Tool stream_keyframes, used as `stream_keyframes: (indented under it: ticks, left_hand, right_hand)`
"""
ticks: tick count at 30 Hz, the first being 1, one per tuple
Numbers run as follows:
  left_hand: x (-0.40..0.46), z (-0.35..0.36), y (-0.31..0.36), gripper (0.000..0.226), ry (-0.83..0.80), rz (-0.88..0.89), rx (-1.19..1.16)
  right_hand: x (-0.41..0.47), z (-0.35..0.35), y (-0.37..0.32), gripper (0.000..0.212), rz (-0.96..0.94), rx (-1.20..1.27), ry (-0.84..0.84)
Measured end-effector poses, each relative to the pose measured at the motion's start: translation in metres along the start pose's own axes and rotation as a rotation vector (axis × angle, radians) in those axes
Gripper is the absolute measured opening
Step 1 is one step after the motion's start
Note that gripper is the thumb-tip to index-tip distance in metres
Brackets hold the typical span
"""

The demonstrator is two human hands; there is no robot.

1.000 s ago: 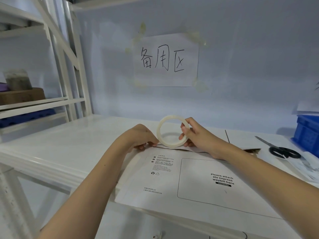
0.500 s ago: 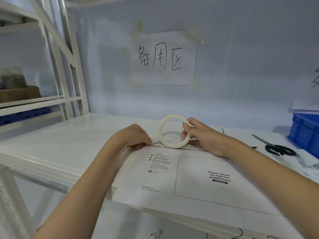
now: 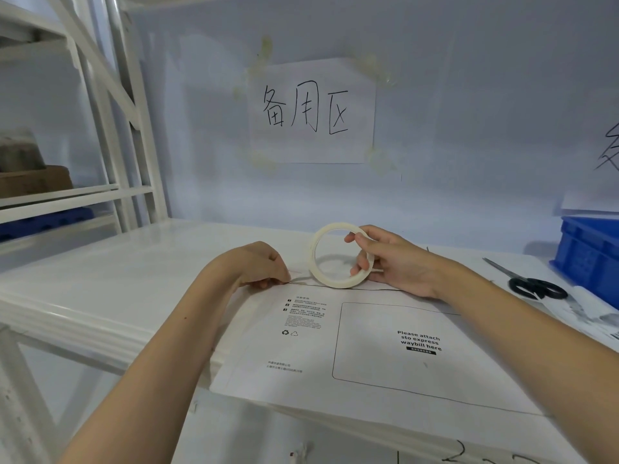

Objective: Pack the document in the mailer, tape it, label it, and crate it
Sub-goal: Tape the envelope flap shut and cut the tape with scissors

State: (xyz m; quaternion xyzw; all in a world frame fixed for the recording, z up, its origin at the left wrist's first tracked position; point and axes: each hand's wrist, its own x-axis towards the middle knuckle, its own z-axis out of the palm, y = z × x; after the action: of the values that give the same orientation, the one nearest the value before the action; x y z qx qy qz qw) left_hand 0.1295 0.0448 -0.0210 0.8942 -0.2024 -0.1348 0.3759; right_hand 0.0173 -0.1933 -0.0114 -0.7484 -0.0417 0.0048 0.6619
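Note:
A white cardboard mailer point(image 3: 368, 349) lies flat on the white table point(image 3: 117, 283), printed side up, with a box reading "Please attach sto express waybill here". My right hand point(image 3: 392, 259) holds a cream tape roll point(image 3: 316, 259) upright at the mailer's far edge, fingers through its hole. My left hand point(image 3: 259, 264) pinches the free end of the tape strip point(image 3: 299, 279) down on the mailer's far left corner. A short strip runs between that hand and the roll. The document is not visible.
Black-handled scissors point(image 3: 532, 286) lie on the table at the right. A blue plastic crate point(image 3: 593, 256) stands at the far right, with papers point(image 3: 589, 313) in front of it. White shelving point(image 3: 100, 155) rises at the left. A handwritten sign point(image 3: 311, 110) hangs on the wall.
My right hand has drawn the roll a little to the right, so a short length of tape now shows between the two hands. My left hand stays on the mailer's corner.

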Motion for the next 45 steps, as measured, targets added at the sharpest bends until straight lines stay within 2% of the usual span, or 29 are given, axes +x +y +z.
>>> stream_keyframes:
  ticks: [10,14,21,27,33,38,41,45]
  left_hand:
    - [-0.004,0.0,-0.001,0.006,-0.015,-0.011,0.011]
    - [-0.005,0.003,0.0,0.014,0.009,-0.026,0.026]
    - [-0.008,0.004,0.002,0.009,0.018,-0.028,0.032]
    - [-0.009,0.004,0.004,0.015,0.029,-0.034,0.039]
    - [-0.008,0.004,0.003,0.02,0.041,-0.026,0.021]
    - [-0.014,0.006,0.008,0.007,0.025,-0.01,-0.021]
    - [-0.013,0.007,0.008,0.023,0.02,-0.003,-0.012]
    - [-0.015,0.009,0.01,0.048,0.038,-0.016,0.119]
  right_hand:
    - [0.002,-0.001,0.001,0.024,-0.018,0.049,-0.026]
    - [0.004,-0.001,0.005,0.025,-0.024,0.04,-0.01]
    - [0.003,0.0,0.003,0.049,0.01,0.106,-0.034]
    - [0.0,0.005,0.002,0.058,0.03,-0.027,-0.07]
    - [0.005,0.006,0.001,0.058,0.037,-0.044,-0.011]
    - [0.007,0.007,0.0,0.056,0.047,-0.064,0.001]
    - [0.007,0.008,-0.001,0.055,0.039,-0.06,0.003]
    - [0.009,0.01,0.0,0.054,0.024,-0.067,0.025]
